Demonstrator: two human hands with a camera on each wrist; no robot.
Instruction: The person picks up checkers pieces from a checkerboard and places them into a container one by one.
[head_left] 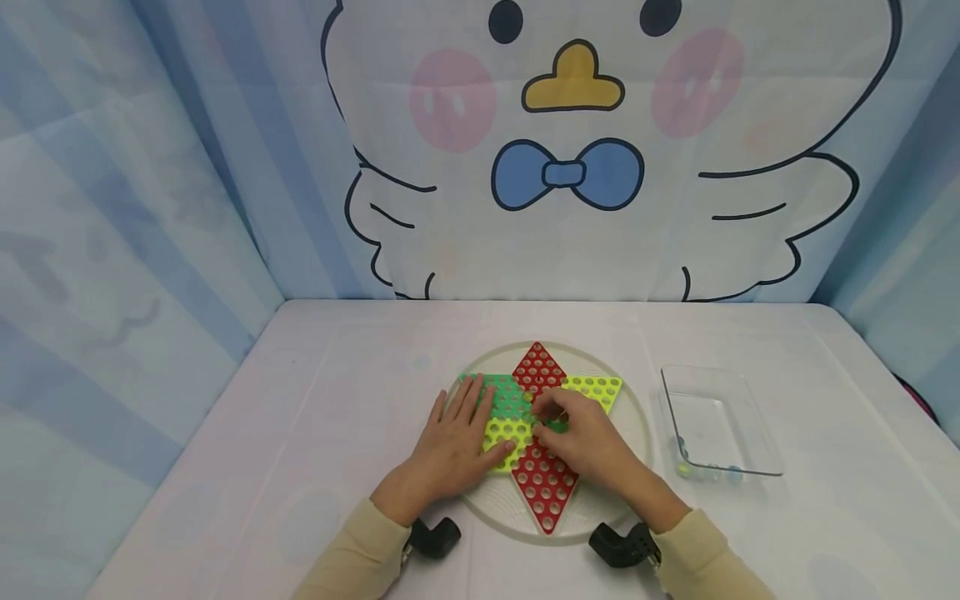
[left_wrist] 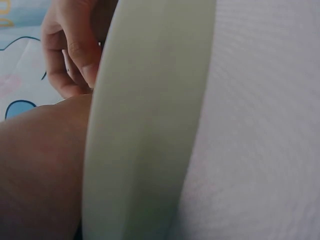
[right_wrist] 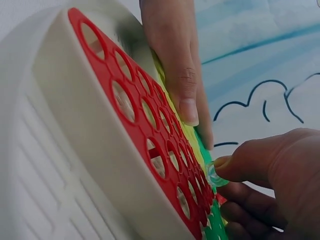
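A round off-white Chinese checkers board (head_left: 487,510) lies on the table, its star of red, yellow and green holed points facing up. My left hand (head_left: 453,446) rests flat across the green and yellow points on its left side, fingers straight. Over the middle of the star, my right hand (head_left: 592,437) pinches a clear, green-tinted marble (right_wrist: 215,177) between thumb and fingers, close against the holes. The near red point (head_left: 546,487) shows vacant holes. In the left wrist view, the board's pale side wall (left_wrist: 150,110) fills the centre.
To the right of the board stands a clear plastic box (head_left: 731,417) with several marbles (head_left: 735,473) along its near side. Printed cloth (head_left: 225,150) hangs behind and beside the table. Black wrist camera mounts (head_left: 435,539) sit beside both wrists, near the board's front edge.
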